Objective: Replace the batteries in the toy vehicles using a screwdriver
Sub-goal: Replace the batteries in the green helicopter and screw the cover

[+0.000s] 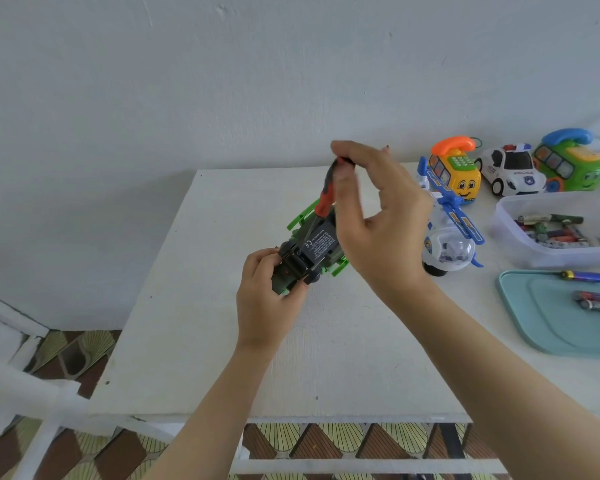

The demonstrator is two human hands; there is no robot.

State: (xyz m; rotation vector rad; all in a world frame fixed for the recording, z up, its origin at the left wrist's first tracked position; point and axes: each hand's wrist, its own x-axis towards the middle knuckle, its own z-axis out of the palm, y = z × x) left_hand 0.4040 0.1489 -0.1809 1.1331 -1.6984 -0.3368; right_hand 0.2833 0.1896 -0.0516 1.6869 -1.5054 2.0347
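Left hand (264, 292) fingers gripping upturned green toy vehicle (309, 251) mid-table (194, 323); right hand (378, 209) fingers pinching screwdriver (324, 199) handle top, tip sitting on its underside.

Dark-green toy vehicle (309, 251) is flipped, underside w/ black label up, gripped by left hand (264, 289). Red/black screwdriver (321, 206) leans w/ tip on that underside, handle top pinched by right hand (378, 209). Right of vehicle: white/blue helicopter (447, 233), then loose batteries (551, 230) in clear tub (534, 252).

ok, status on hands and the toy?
Left hand grips green toy, underside up. Right hand pinches screwdriver, tip at the underside. Nothing in the way.
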